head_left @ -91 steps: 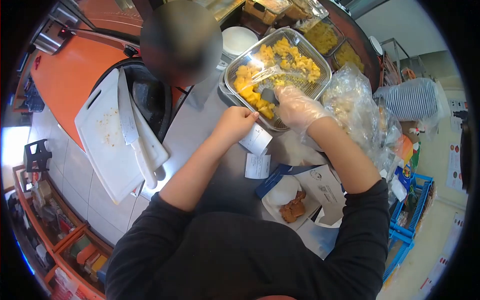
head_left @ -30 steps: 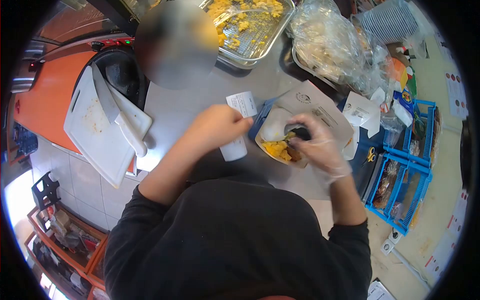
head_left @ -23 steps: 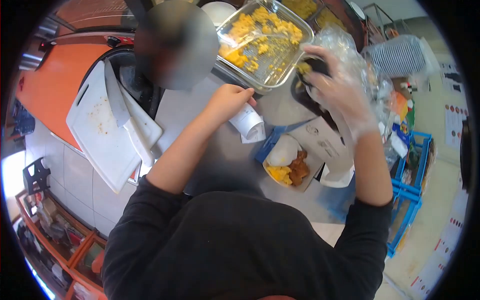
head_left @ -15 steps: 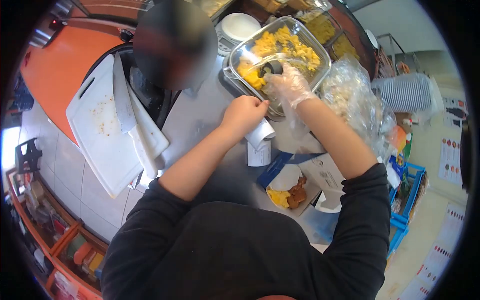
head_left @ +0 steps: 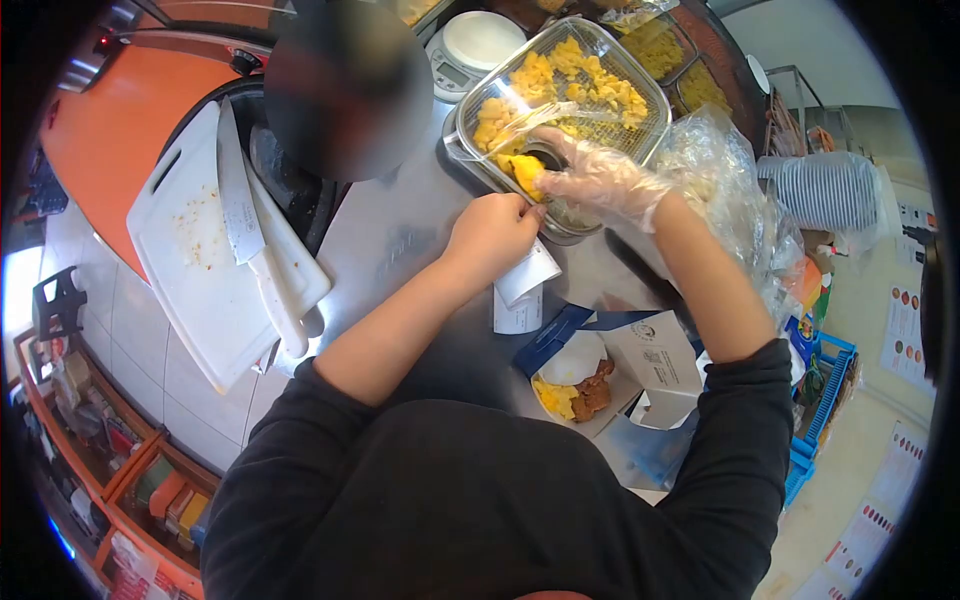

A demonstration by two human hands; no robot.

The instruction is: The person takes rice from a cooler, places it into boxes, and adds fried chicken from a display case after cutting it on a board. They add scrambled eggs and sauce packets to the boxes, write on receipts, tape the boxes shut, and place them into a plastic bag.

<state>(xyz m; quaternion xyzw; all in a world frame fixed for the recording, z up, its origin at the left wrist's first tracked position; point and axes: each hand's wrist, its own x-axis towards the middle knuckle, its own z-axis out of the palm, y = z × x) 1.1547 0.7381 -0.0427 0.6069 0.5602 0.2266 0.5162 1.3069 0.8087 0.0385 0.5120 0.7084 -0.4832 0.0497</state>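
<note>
My right hand, in a clear plastic glove, is closed on a yellow food piece at the near edge of the clear container. More yellow pieces lie inside that container. Bare and with its fingers curled, my left hand pinches the top of a white paper slip just below the container's near corner. Below the hands, an open takeaway box holds yellow food, brown meat and a white mound.
A white cutting board with a large knife lies at the left. A kitchen scale stands behind the container. To the right are a crumpled plastic bag, stacked lids and a blue crate.
My right hand has drawn back from inside the container towards its near edge, bringing a yellow piece. My left hand stays on the paper slip. The view has shifted slightly.
</note>
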